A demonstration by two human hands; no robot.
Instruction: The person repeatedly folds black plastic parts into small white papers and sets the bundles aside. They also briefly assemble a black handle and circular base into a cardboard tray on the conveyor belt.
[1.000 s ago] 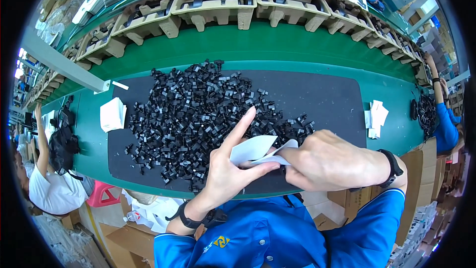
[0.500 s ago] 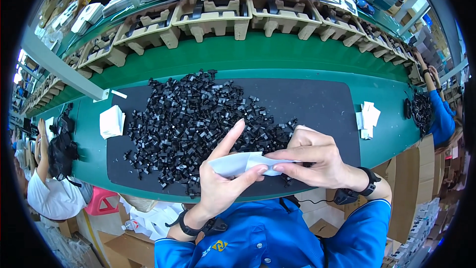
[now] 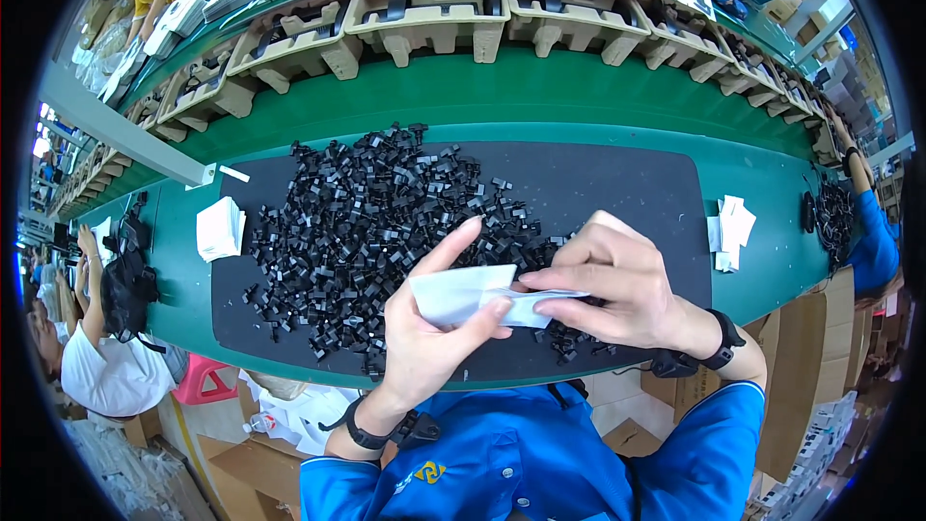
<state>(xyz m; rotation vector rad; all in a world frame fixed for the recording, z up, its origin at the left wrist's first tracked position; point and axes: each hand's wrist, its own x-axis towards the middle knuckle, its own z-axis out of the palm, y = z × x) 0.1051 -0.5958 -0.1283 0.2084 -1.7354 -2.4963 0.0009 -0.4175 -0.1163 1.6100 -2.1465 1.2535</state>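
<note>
Both hands grip a small folded white paper piece [image 3: 461,291] above the near edge of a dark mat [image 3: 637,183]. My left hand [image 3: 420,342] pinches its left part, thumb in front and index finger pointing away above it. The fingers and thumb of my right hand [image 3: 627,280] close on its right end. Whether anything lies inside the fold cannot be seen. Just beyond the hands spreads a large heap of small black plastic parts [image 3: 371,232], partly covered by my fingers.
A stack of white papers [image 3: 220,230] lies left of the heap; loose white slips [image 3: 731,229] lie right of the mat. Moulded cardboard trays [image 3: 424,24] line the far side. A grey metal post [image 3: 135,130] stands at the left. Co-workers are at both sides.
The white paper has tilted, and more of its left panel faces up. The fingers of my right hand have shifted along its right end. The whole view has moved slightly.
</note>
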